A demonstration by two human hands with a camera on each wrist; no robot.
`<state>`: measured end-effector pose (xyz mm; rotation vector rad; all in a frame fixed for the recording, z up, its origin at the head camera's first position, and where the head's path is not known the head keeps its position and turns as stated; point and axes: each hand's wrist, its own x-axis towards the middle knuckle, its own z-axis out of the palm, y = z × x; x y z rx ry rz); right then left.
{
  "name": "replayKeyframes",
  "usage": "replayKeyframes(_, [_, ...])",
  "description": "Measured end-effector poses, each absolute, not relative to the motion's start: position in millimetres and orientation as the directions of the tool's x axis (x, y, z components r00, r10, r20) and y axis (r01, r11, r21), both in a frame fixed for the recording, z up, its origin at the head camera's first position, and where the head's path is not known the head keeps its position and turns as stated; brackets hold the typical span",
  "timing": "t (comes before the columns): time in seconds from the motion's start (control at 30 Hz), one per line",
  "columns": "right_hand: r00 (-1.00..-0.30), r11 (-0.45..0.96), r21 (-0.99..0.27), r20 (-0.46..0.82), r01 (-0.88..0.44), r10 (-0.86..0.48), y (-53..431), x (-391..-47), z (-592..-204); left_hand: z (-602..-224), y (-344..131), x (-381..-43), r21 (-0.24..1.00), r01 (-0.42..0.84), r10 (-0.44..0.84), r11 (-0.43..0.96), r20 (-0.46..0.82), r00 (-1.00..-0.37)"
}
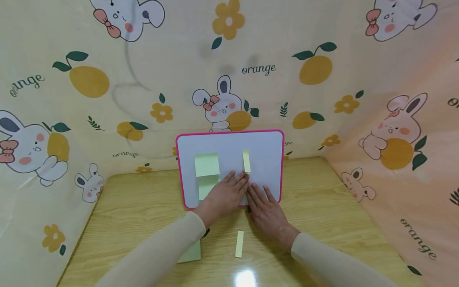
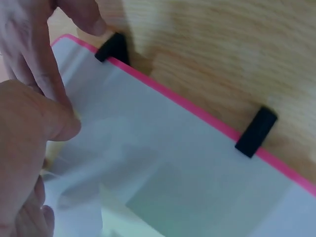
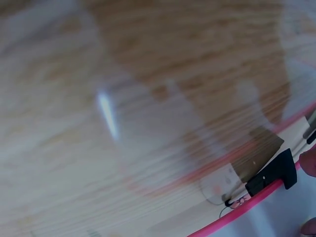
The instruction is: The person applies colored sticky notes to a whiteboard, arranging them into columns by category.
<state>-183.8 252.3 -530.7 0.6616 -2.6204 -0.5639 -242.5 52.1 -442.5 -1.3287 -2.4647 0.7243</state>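
A small whiteboard (image 1: 229,147) with a pink rim stands tilted on the table. My left hand (image 1: 227,193) lies on its lower middle, fingers extended. Beside it, my right hand (image 1: 267,211) touches the lower right part with its fingers straight. In the left wrist view, part of a pale yellow strip (image 2: 56,149) shows at my left hand's fingers, mostly hidden. Just above the fingertips, another yellow strip (image 1: 246,161) is stuck upright on the board. Two green sticky notes, an upper one (image 1: 206,164) and a lower one (image 1: 205,189), sit at the board's left.
A loose yellow strip (image 1: 239,244) lies on the wooden table (image 1: 322,223) in front of the board. Part of a green sticky-note pad (image 1: 191,253) shows beside my left sleeve. Black feet (image 2: 256,131) hold the board's lower edge. Patterned cloth (image 1: 272,95) surrounds the table.
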Motion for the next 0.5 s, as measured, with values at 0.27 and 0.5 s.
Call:
replayKeyframes(0.27, [-0.839, 0.811, 0.467, 0.226, -0.353, -0.495, 250.9, -183.6, -530.0, -440.5, 50.2, -251.9, -0.58, 0.704, 0.852, 0.41, -0.031, -0.522])
replayKeyframes(0.5, [-0.831, 0.803, 0.481, 0.234, -0.351, -0.504, 251.6, -183.5, -529.0, -434.9, 40.5, -255.7, -0.564, 0.716, 0.85, 0.411, -0.047, -0.525])
